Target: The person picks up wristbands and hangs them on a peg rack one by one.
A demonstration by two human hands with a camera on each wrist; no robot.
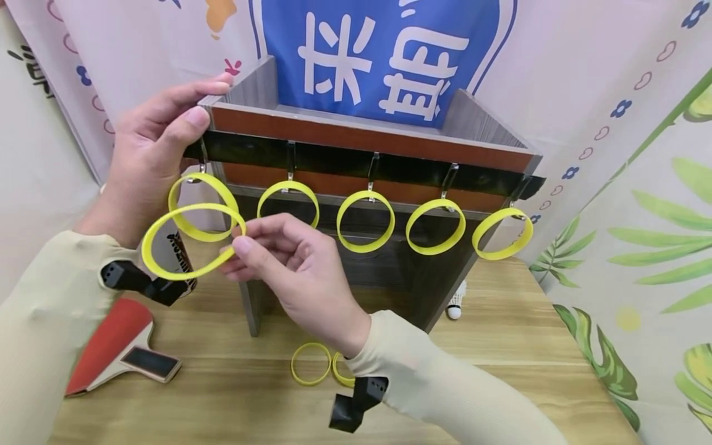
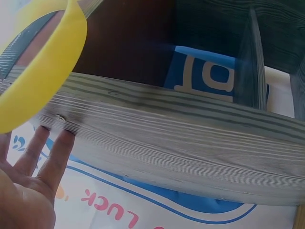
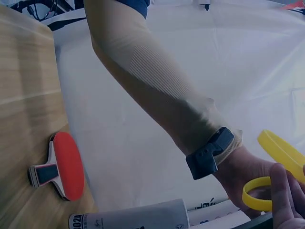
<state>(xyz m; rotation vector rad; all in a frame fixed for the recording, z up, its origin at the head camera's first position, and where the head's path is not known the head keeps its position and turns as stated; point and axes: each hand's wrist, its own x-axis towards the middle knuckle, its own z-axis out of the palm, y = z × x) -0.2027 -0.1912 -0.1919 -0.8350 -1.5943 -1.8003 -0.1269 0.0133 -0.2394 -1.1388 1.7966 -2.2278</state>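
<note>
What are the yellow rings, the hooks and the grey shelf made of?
Yellow rings: maybe rubber or soft plastic; they're smooth, evenly coloured bands. Hooks: probably metal, with shiny silvery ends. Grey shelf: wood or wood-look board, matte, with streaky grain.

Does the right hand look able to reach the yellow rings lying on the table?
Probably yes: the loose rings lie on the table with no object seen blocking them, though the right hand pinches another ring it may need to release first.

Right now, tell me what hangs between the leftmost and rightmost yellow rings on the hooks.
Three more yellow rings, each on its own metal hook, hang between the leftmost hooked ring and the rightmost ring, as the head view shows.
</note>
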